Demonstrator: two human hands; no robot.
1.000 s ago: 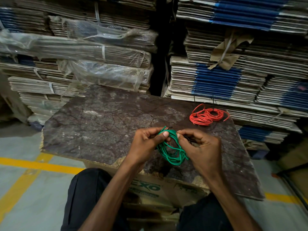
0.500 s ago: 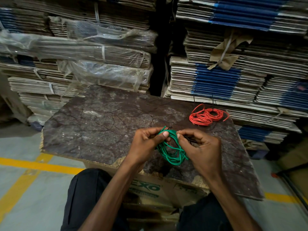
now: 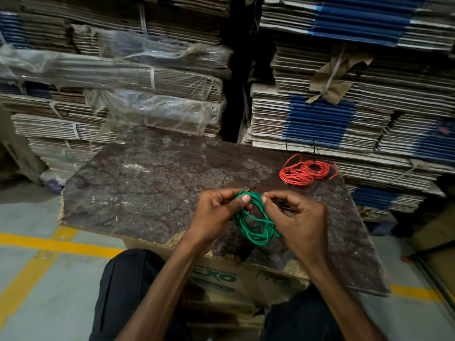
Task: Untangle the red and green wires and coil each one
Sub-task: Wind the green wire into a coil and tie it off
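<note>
We judge the green wire [image 3: 253, 222] light and springy; both hands [image 3: 216, 215] [image 3: 298, 222] pinch its top loops, best there.

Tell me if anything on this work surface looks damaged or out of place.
The dark mottled board used as a tabletop is chipped along its near edge, with pale crumbling core showing. It sits on a cardboard box and overhangs it. The red wire coil lies tidy; both hands hold the green wire bundle.
</note>
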